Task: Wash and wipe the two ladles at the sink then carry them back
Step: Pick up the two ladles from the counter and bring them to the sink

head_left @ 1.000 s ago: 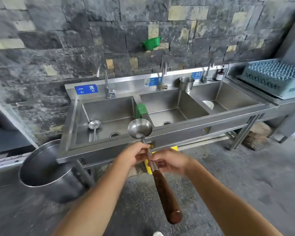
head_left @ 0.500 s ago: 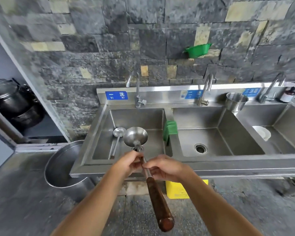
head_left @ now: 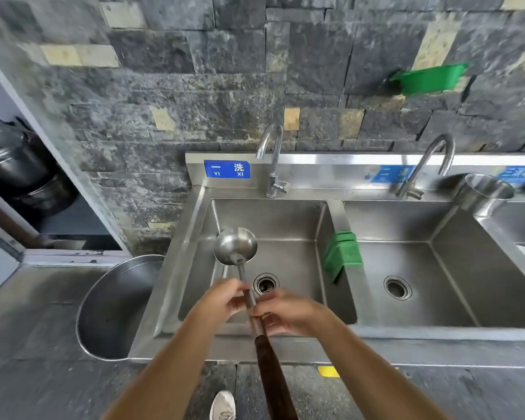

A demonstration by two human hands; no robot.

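Holding one ladle (head_left: 237, 248) out over the left basin (head_left: 288, 219), bowl forward and below the tap (head_left: 270, 159), dark wooden grip trailing back toward the body; probably kept that way so any water or drips fall into the basin rather than on the floor. Gripped on the bare metal shaft, ahead of the wood, most likely for closer control of the bowl. Left hand (head_left: 225, 300) curled from the left side, fingers closed round the shaft just behind the bowl's neck. Right hand (head_left: 285, 312) closed on the same shaft a little lower, just beside the left, knuckles up, thumb side toward the metal. Both forearms reaching forward and inward, meeting at the midline above the near rim of the sink. No water seen running from the tap. Second ladle not clearly visible: possibly lying in the basin behind the held one, hidden by its bowl; cannot tell. Drain (head_left: 265, 283) open just right of the shaft. Green scouring pads (head_left: 343, 253) draped over the divider between the basins, near at hand for scrubbing. Washing judged not yet begun; next need is the tap opened, which means freeing one hand.
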